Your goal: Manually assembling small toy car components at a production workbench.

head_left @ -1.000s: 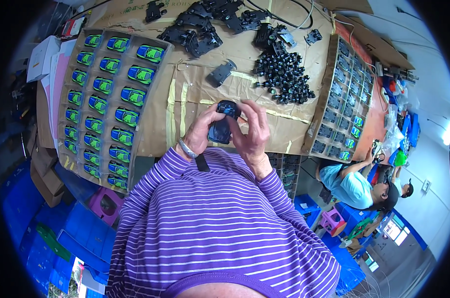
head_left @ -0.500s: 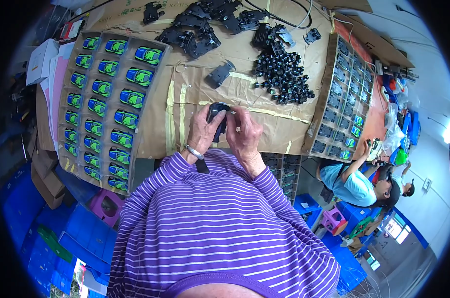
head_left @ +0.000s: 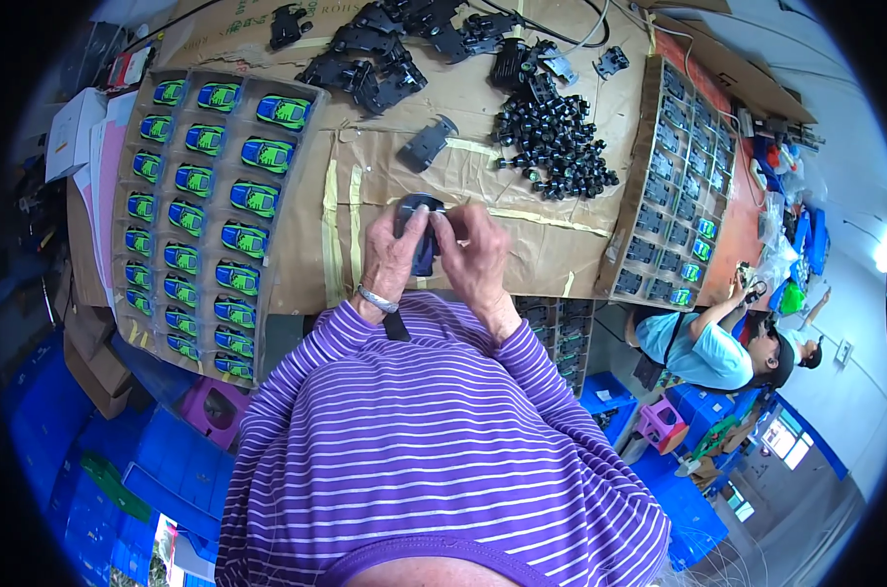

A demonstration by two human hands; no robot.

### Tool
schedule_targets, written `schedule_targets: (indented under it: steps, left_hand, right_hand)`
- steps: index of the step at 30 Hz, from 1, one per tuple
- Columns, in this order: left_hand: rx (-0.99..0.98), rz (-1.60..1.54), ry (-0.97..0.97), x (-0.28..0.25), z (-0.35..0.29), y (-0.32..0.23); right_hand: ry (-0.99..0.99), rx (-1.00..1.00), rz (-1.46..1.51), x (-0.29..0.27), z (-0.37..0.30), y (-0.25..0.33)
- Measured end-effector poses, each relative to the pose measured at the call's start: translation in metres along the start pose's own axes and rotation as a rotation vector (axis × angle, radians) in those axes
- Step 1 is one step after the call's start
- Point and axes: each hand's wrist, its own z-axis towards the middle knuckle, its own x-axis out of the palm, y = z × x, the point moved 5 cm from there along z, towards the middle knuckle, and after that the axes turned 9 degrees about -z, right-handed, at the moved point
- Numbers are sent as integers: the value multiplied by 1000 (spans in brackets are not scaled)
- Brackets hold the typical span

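Close to my body, over the table's near edge, my left hand [head_left: 393, 249] grips a black toy car chassis [head_left: 419, 205], its thumb lying across the part. My right hand [head_left: 476, 247] is closed at the chassis's right side, thumb and fingertips pressed against it. Anything small between those fingertips is hidden. Just beyond the hands a single black chassis [head_left: 427, 143] lies on the brown paper. To its right is a heap of small black wheels [head_left: 556, 142].
More black chassis [head_left: 375, 68] are piled at the back. A tray of blue-green toy car bodies [head_left: 302, 161] stands left. On the right, another tray [head_left: 631, 230] holds chassis and a few green cars. A person in a light blue shirt [head_left: 712, 352] works farther right.
The fingers of my right hand have shifted left, tighter against the chassis. My left thumb lies farther over it. The person at the right has moved their arms.
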Motion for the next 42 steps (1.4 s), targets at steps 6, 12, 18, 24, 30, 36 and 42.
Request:
schedule_targets:
  steps: [6,12,18,24,30,36,42]
  left_hand:
    - [-110,-231,-193,-49,17,3]
    - [-42,-311,-315,-59,6,-20]
    - [-8,-505,-256,-63,0,-20]
    - [-16,-585,-123,-61,3,-17]
    - [39,-677,-47,-60,-2,-21]
    - [75,-737,-44,-72,-3,-21]
    - [93,-765,-103,-74,-3,-18]
  right_hand:
    - [45,381,-23,76,32,-105]
    - [154,361,-474,120,81,-85]
    - [219,139,-512,112,73,-110]
    - [91,-53,-665,97,47,-107]
    - [231,-19,-710,110,40,-97]
    - [273,-76,-674,94,32,-102]
    - [196,-324,-305,33,20,71]
